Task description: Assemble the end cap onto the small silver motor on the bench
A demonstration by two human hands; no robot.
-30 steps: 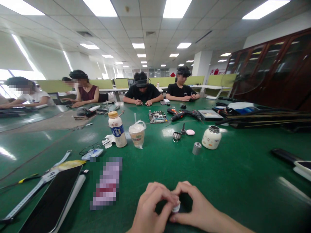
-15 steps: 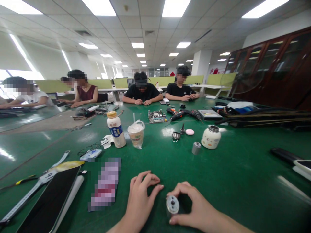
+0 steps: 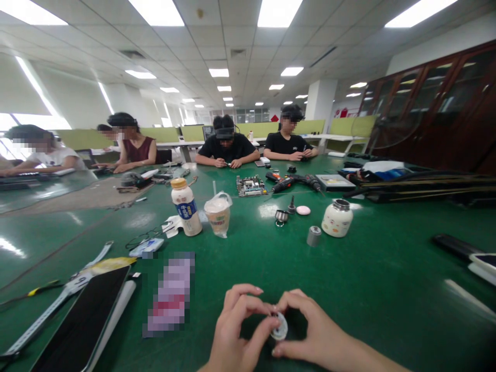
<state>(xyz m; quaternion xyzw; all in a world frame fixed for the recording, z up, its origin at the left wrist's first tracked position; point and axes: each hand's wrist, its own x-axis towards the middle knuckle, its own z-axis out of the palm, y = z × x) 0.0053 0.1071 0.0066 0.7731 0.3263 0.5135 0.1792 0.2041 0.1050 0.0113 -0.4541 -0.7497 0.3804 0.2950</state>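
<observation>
My right hand (image 3: 306, 325) curls around a small metal cylinder that looks like a motor (image 3: 279, 328), thumb on its near side and fingers on the far side. Its round, pale end faces up and toward me. From the left, my left hand (image 3: 244, 325) reaches in, thumb and forefinger pinched at the end of the motor. Those fingertips cover part of the end face, so any small part between them is hidden. Farther off, a similar grey metal cylinder (image 3: 313, 236) stands on the green table (image 3: 240, 258), beside a white flask without a lid (image 3: 337, 218).
Left of my hands lie a blurred purple packet (image 3: 170, 294), a black tablet (image 3: 85, 320) and a pale strap (image 3: 39, 320). A bottle (image 3: 186, 209) and a bagged cup (image 3: 217, 214) stand beyond. Farther back are a circuit board (image 3: 251, 186), power drills (image 3: 282, 184) and seated people.
My left hand has moved right, and its thumb and forefinger have closed at the motor's end. My right hand still holds the motor in nearly the same place.
</observation>
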